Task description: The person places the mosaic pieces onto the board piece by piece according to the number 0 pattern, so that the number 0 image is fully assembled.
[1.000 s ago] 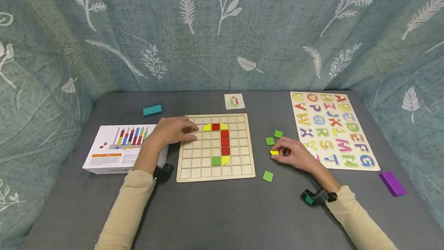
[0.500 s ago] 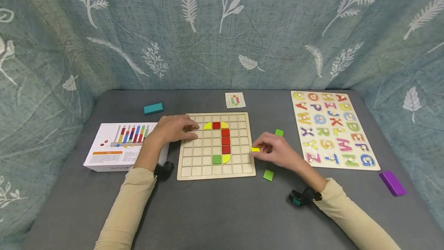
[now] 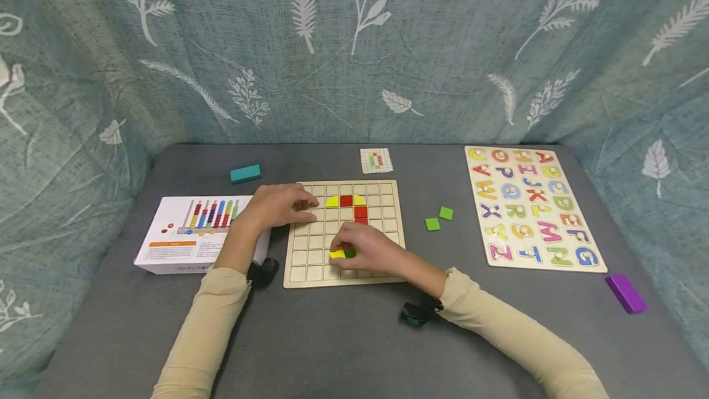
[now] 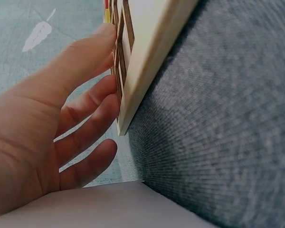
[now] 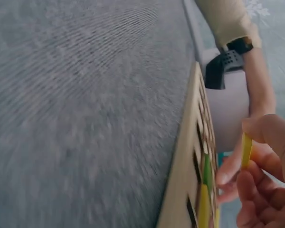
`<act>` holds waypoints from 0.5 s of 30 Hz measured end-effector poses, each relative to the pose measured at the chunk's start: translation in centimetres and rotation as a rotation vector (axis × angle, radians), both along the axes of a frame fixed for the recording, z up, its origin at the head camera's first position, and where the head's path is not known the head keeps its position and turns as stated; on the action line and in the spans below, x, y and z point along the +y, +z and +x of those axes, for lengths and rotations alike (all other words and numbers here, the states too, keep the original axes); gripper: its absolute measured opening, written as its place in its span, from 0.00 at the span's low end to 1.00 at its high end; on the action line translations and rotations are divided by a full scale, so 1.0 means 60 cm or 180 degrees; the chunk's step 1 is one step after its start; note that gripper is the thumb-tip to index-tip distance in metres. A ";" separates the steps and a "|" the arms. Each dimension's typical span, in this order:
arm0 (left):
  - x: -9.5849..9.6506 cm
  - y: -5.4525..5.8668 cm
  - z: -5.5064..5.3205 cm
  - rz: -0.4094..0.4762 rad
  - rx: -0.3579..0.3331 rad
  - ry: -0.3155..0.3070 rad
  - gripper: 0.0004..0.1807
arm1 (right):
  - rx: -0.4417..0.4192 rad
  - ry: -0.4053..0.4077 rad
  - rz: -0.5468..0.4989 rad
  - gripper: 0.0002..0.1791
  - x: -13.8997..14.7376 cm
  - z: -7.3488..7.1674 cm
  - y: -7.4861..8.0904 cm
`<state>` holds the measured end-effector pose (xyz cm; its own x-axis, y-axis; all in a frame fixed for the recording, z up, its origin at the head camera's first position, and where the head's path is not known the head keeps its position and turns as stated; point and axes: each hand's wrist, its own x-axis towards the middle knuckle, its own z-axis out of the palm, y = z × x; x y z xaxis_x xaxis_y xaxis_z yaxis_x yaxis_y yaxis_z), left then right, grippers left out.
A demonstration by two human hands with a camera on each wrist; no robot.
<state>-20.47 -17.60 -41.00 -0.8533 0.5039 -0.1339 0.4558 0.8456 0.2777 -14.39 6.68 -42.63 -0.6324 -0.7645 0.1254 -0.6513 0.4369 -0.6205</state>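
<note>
Thumb and fingers of my right hand (image 3: 368, 246) pinch a small yellow tile (image 5: 247, 149) over the lower middle of the wooden grid board (image 3: 301, 257). In the right wrist view the tile is edge-on, apart from the board's face. Loosely bent, my left hand (image 3: 277, 205) rests at the board's upper left edge, its fingertips at the grid and holding nothing. On the board sit red tiles (image 3: 360, 212), two yellow rounded-corner tiles (image 3: 332, 202) along the top, and a green tile (image 5: 207, 168) beside another yellow one (image 5: 204, 206). My right hand hides part of this pattern in the head view.
Two loose green tiles (image 3: 432, 224) lie right of the board. A pattern card (image 3: 376, 161) is behind it. An abacus box (image 3: 172, 233) and teal block (image 3: 245, 173) stand left; an alphabet board (image 3: 520, 208) and purple block (image 3: 626, 293) lie right.
My right hand has carried the yellow tile leftward from beside the loose green tiles to over the board. The nearest loose green tile is now hidden by that arm. My left hand has stayed put.
</note>
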 end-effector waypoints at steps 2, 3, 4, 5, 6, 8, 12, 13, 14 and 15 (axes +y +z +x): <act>-0.001 0.001 -0.001 -0.0005 0.0007 -0.0011 0.19 | 0.0011 -0.0074 0.0095 0.08 -0.010 0.000 -0.003; -0.001 0.002 -0.001 -0.0011 0.0004 -0.0002 0.19 | 0.0029 -0.0124 0.0121 0.08 -0.014 0.000 -0.005; -0.001 0.002 -0.001 -0.0017 0.0001 -0.0004 0.19 | 0.0046 -0.0181 0.0139 0.08 -0.017 0.001 -0.006; -0.001 0.002 -0.002 -0.0022 0.0002 -0.0003 0.19 | 0.0066 -0.0234 0.0154 0.08 -0.020 0.002 -0.008; -0.001 0.002 -0.002 -0.0027 0.0005 -0.0002 0.19 | 0.0094 -0.0286 0.0171 0.08 -0.023 0.002 -0.010; -0.001 0.002 -0.003 -0.0021 -0.0002 0.0005 0.18 | 0.0155 -0.0375 0.0195 0.09 -0.029 0.003 -0.014; 0.000 0.003 -0.002 -0.0008 -0.0020 0.0010 0.18 | 0.0199 -0.0522 0.0245 0.10 -0.037 0.007 -0.019; 0.001 0.003 -0.001 -0.0004 -0.0031 0.0010 0.19 | 0.0190 -0.0554 0.0271 0.10 -0.038 0.008 -0.021; 0.001 0.003 0.000 -0.0008 -0.0042 0.0009 0.19 | 0.0174 -0.0582 0.0297 0.10 -0.039 0.009 -0.022; 0.002 0.002 0.001 -0.0012 -0.0041 0.0007 0.19 | 0.0160 -0.0610 0.0322 0.10 -0.040 0.010 -0.024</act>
<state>-20.44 -17.50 -40.89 -0.8526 0.5015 -0.1468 0.4504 0.8477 0.2803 -13.77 4.29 -44.06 -0.7622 -0.6411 0.0892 -0.5792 0.6141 -0.5360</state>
